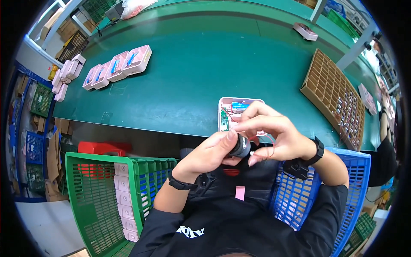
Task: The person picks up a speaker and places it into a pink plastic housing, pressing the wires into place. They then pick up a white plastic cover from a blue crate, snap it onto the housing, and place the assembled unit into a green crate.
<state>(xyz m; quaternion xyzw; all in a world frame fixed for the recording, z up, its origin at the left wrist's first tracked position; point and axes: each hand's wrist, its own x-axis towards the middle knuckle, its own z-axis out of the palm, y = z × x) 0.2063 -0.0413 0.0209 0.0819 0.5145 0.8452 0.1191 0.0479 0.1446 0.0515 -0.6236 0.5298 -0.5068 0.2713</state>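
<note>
The left grip (207, 155) closes around a dark round part (242, 146), thumb on the upper side, holding it just in front of the near edge of the surface (184, 92). The right grip (278, 132) is spread: the thumb stands apart from the fingers, which reach over the part. Whether its fingertips touch the part cannot be told. A thin red wire (269, 137) loops near the right thumb; its attachment points are hidden.

Handling: the part is probably rigid and light enough for one hand. Its curved, smooth-looking side may slip or roll. Hold it by the outer rim, thumb opposing fingers. Treat the wire as flexible and fragile; do not lift or pull by it.

Beyond the hands, an open pink housing (220, 107) rests on the surface, containing a blue cell (239, 106) and a green circuit board (224, 118). The housing appears stiff and light; take hold by its outer walls, clear of the board. Farther off, to the left, four similar housings (148, 56) stand in a row.
</note>
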